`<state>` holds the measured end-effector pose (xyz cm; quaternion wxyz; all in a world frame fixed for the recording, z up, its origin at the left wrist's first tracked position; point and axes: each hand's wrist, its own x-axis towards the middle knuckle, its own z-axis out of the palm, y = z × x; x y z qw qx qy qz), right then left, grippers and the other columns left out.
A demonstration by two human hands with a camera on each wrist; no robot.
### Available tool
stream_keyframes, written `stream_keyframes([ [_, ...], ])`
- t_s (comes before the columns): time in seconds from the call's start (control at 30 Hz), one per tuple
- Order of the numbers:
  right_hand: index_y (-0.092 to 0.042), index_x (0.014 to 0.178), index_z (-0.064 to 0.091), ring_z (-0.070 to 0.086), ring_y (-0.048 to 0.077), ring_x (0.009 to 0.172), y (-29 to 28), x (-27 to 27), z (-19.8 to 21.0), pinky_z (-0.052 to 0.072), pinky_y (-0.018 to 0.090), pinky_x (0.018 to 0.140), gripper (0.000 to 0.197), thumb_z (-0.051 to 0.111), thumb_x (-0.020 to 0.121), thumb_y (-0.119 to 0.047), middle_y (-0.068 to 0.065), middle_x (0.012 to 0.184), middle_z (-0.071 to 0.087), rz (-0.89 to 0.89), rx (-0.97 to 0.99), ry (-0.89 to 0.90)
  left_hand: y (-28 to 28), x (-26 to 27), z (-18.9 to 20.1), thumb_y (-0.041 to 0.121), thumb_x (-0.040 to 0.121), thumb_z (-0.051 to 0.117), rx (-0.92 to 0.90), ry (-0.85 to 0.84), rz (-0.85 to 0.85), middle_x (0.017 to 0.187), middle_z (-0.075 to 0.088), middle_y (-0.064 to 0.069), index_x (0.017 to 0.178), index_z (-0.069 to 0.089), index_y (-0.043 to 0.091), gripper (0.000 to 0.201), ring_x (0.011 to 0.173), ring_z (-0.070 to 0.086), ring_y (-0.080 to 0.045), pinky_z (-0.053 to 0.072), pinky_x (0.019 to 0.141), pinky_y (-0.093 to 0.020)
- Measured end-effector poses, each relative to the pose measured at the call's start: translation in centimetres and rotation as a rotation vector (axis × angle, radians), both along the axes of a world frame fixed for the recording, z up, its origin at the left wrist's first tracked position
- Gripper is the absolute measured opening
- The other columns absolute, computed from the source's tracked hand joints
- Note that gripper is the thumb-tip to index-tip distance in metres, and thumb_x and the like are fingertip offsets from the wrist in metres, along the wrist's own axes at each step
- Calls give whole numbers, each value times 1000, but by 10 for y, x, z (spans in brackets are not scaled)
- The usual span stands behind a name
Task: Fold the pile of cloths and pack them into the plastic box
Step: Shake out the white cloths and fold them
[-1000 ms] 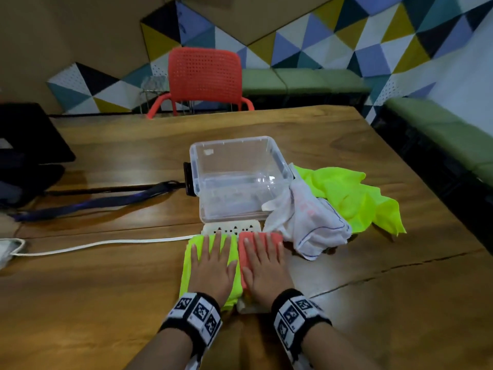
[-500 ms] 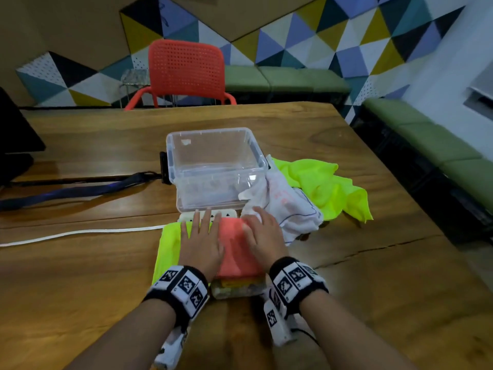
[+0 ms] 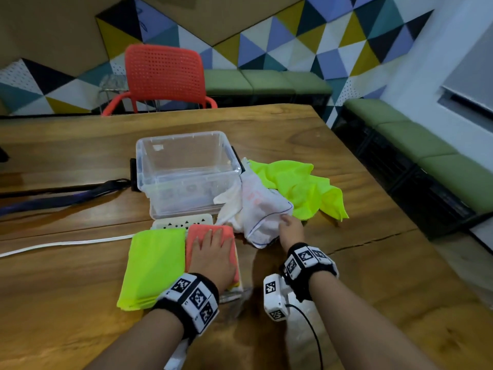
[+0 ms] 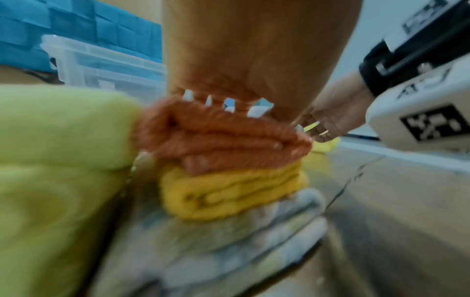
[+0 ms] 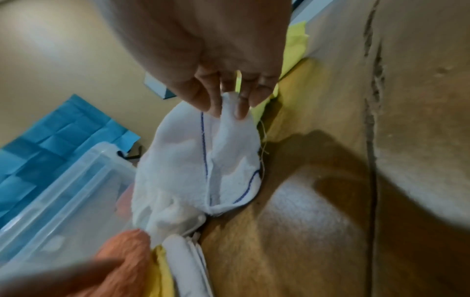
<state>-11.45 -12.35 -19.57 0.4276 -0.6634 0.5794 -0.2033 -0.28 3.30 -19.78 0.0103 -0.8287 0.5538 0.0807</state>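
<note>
A clear plastic box [image 3: 186, 172] stands open in the middle of the table. In front of it lies a stack of folded cloths with a coral one [image 3: 205, 233] [image 4: 221, 138] on top, a yellow cloth [image 4: 234, 193] and pale ones beneath. My left hand [image 3: 210, 252] lies flat on the coral cloth, fingers straight. Left of the stack is a folded neon green cloth [image 3: 154, 265]. My right hand [image 3: 289, 225] [image 5: 229, 94] pinches a fold of the crumpled white cloth [image 3: 264, 209] [image 5: 198, 170] with a blue stitched edge. Another neon green cloth [image 3: 298, 188] lies unfolded behind it.
A white power strip [image 3: 184, 220] with its cable [image 3: 66, 244] lies between box and folded cloths. A dark strap [image 3: 53, 196] runs off to the left. A red chair [image 3: 162, 76] stands at the far edge. A crack [image 3: 373, 241] crosses the table on the right.
My right hand has left the coral cloth, moved right and taken hold of the white cloth. My left hand has slid from the green cloth onto the coral stack.
</note>
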Motion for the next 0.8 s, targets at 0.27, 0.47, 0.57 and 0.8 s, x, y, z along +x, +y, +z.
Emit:
stream_keyframes([
  [0.27, -15, 33, 56, 41, 8, 36, 45, -44, 22, 31, 18, 42, 41, 51, 73, -8, -3, 38, 50, 273, 468, -275, -41, -31, 22, 27, 73, 67, -156, 48, -113, 130, 54, -15, 129, 52, 21, 58, 109, 60, -32, 52, 84, -39],
  [0.47, -15, 73, 45, 50, 12, 46, 16, -108, 3, 44, 27, 52, 20, 43, 92, -8, 2, 59, 53, 231, 319, 65, -45, -90, 12, 16, 97, 34, 257, 255, -302, 128, 52, -13, 120, 55, 10, 32, 120, 51, -28, 39, 99, -36],
  [0.57, -18, 95, 48, 52, 19, 84, 9, -128, -2, 41, 30, 78, 5, 49, 92, -14, 2, 88, 55, 244, 209, 120, -45, -119, 9, 9, 92, 41, 355, 495, -397, 123, 58, -18, 114, 60, 4, 30, 115, 54, -31, 39, 95, -35],
  [0.8, -16, 109, 54, 55, 4, 66, 19, -141, 6, 43, 17, 61, 21, 55, 90, -9, 2, 81, 57, 336, 239, -30, -48, -141, 23, 19, 81, 40, 252, 975, -287, 118, 63, -16, 106, 63, 7, 36, 110, 57, -24, 40, 85, -24],
])
